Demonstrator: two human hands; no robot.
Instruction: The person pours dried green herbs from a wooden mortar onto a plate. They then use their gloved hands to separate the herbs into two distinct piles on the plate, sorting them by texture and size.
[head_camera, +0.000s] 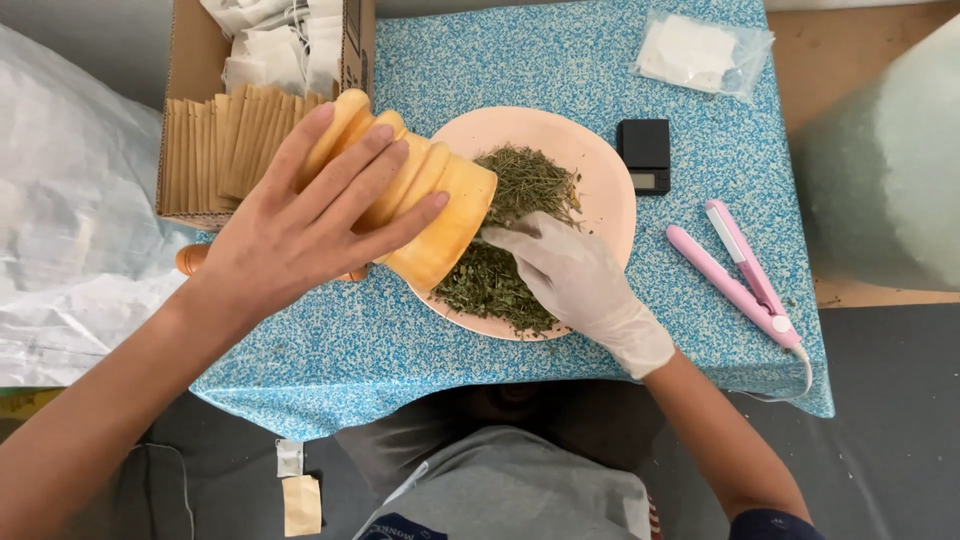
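- Cardboard box at far left, packed with upright tan paper sachets.
- Left hand, bare, fingers spread wide over a ribbed wooden mortar, tilted with mouth toward the plate.
- Pale pink plate on the blue speckled tablecloth, heaped with dried green herbs.
- Right hand, white-gloved, fingers curled narrow in the herbs beside the mortar's mouth.
- Small black scale, then pink mini flat iron, at right.

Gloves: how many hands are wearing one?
1. Only the right hand wears a white glove, down in the dried herbs on the pink plate. The left hand is bare, holding the ribbed tan jar.
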